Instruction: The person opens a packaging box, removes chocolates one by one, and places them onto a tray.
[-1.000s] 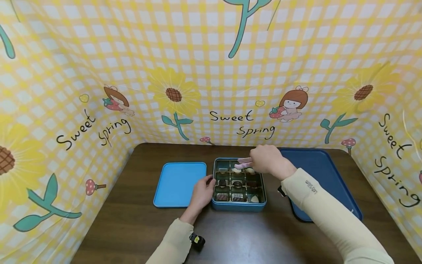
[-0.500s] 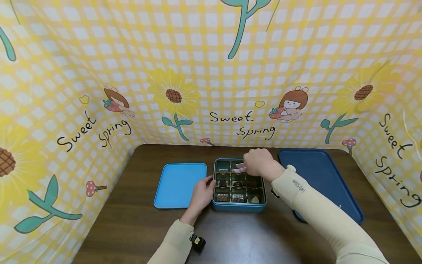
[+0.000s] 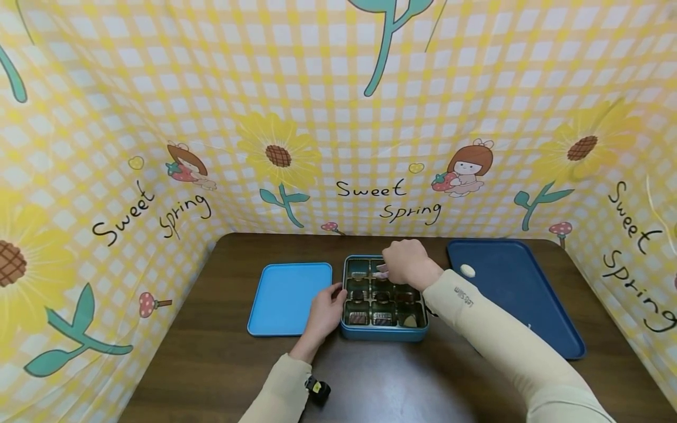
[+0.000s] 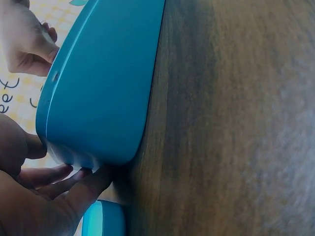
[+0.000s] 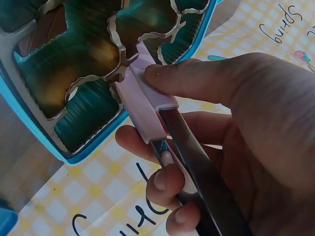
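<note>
A blue box (image 3: pixel 384 333) holds a divided tray with several chocolates (image 3: pixel 382 318) in its compartments. My left hand (image 3: pixel 324 311) rests against the box's left side; in the left wrist view, its thumb lies near the rim and the fingertips touch the outer wall. My right hand (image 3: pixel 408 263) is over the box's back right part and grips metal tongs (image 5: pixel 147 93) with pink tips. Those tips reach down at the back middle compartment, close together in the right wrist view. Whether anything is between them is hidden.
Left of the box lies a light blue lid (image 3: pixel 290 299). To the right is a dark blue tray (image 3: pixel 520 282) bearing a white oval piece (image 3: pixel 468 270), partly behind the right sleeve. Yellow checked cloth (image 3: pixel 381 117) hangs behind the brown table (image 3: pixel 211 352).
My right hand has moved left with the tongs, covering more of the back compartments. The white oval piece on the tray has come out from behind the sleeve. My left hand stays put.
</note>
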### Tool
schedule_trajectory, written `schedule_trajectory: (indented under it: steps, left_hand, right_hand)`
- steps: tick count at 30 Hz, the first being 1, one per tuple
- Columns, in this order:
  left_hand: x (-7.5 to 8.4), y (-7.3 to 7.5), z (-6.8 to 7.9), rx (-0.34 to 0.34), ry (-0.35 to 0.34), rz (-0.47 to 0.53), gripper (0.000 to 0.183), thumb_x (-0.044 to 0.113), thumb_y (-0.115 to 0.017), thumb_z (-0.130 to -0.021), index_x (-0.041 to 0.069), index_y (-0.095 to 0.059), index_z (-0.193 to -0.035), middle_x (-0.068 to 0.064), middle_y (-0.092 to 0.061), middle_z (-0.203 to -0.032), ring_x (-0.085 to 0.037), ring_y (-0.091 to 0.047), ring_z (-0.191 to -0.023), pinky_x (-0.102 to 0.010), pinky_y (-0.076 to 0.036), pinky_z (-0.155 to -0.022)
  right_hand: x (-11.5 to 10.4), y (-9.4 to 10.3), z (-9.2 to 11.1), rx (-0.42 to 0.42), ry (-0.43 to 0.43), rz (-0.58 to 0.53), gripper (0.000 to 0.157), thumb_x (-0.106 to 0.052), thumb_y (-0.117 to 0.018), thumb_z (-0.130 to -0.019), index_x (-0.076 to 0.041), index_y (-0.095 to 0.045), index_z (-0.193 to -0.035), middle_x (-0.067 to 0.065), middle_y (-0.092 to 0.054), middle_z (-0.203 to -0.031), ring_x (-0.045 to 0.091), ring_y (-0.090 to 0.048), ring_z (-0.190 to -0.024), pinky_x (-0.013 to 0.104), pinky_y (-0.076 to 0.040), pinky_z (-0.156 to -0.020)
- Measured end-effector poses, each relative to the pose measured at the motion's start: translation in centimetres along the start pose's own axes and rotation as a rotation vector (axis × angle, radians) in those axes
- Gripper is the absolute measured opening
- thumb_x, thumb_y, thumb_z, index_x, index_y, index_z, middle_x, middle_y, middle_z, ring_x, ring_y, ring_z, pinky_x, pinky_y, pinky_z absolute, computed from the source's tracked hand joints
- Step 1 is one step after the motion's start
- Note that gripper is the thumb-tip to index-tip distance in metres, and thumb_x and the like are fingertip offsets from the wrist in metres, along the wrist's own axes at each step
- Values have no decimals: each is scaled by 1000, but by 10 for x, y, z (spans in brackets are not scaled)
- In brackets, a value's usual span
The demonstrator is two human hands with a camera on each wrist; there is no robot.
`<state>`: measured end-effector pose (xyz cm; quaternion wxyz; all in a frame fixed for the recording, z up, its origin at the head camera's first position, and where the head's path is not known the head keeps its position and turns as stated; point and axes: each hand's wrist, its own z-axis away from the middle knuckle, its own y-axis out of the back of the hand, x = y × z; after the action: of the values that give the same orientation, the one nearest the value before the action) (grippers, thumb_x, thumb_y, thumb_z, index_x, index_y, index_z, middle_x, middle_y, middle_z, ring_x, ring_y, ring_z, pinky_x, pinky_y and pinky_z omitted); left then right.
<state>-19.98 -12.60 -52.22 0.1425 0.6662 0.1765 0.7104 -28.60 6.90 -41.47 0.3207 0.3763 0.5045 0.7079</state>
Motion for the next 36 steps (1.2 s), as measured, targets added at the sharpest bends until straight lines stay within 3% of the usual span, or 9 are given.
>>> schedule_trajectory:
  steps: [6,13,22,28,36]
  left_hand:
    - [-1,-1,0,8,3,5,43,20,-52,-107,-3,-54,-143,-20,-63,-131,-26,-65,-104,-36,-48,-71]
    - [-3,-3,0,-10,11,6,43,20,-52,-107,-3,-53,-144,-20,-63,-129,-21,-57,-76,-35,-45,-62]
    - [-2,-3,0,-14,11,7,44,21,-52,-108,-3,-53,-144,-20,-63,-130,-20,-55,-73,-35,-44,-62]
    - [-2,-3,-1,-5,5,-11,43,21,-52,-107,-2,-54,-143,-19,-64,-129,-20,-57,-78,-35,-45,-64]
    - [1,-2,-2,-3,-4,-9,42,20,-51,-107,-3,-53,-143,-20,-63,-129,-24,-64,-97,-36,-49,-71]
  right_hand:
    - [-3,0,-4,-29,-4,-19,13,-25,-66,-96,-17,-75,-92,2,-64,-75,19,-59,-61,38,-53,-56]
    - [-7,-1,-6,-49,-5,6,19,-30,-64,-98,-15,-75,-93,2,-63,-71,18,-59,-58,36,-54,-56]
    - [-7,2,-14,-97,-15,-41,20,-33,-66,-98,-16,-72,-90,0,-62,-69,16,-59,-58,34,-51,-54]
    - [-9,8,-18,-140,-23,-70,29,-43,-72,-93,-17,-68,-81,-2,-61,-63,14,-59,-55,32,-46,-49]
    - [-8,11,-22,-146,-21,-68,30,-46,-72,-92,-18,-69,-83,-1,-63,-69,16,-63,-61,34,-49,-52]
